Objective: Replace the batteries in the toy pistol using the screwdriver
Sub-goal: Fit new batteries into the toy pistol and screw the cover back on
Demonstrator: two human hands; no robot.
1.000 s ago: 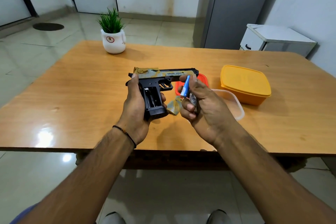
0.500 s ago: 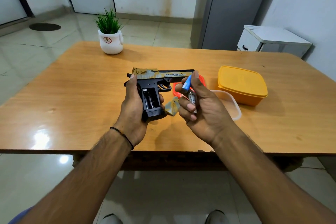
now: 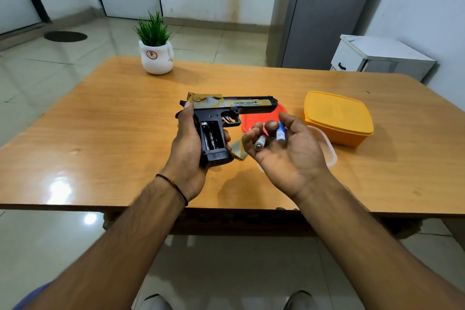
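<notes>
Nearest to me on the feed are the toes of two grey shoes (image 3: 154, 303) on the tiled floor, with both bare forearms reaching up from them over the glossy orange-brown wooden table (image 3: 100, 133). A thin black thread bracelet (image 3: 173, 186) circles the left wrist.

The left hand (image 3: 187, 148) is wrapped round the handle of the black and gold plastic toy pistol (image 3: 226, 104), thumb up along its rear, holding it just above the tabletop with the barrel pointing right. The open battery bay (image 3: 211, 136) in the handle faces me. I cannot tell what sits in it.

The right hand (image 3: 289, 156) is palm up beside the pistol, its fingers half curled and cradling two small cylindrical batteries (image 3: 260, 142), one silver, the other blue and white.

Between the hands a small tan and grey cover piece (image 3: 239, 152) lies on the table. Just behind the right hand is a clear plastic tub (image 3: 327, 151), with a flat red plastic lid (image 3: 261, 118) under the barrel. Further right stands a yellow lidded plastic box (image 3: 337, 118).

At the far left of the table is a green plant in a white ceramic pot (image 3: 156, 58). Beyond the table stand a low white cabinet (image 3: 377, 58) and a tall grey cupboard (image 3: 327, 12).
</notes>
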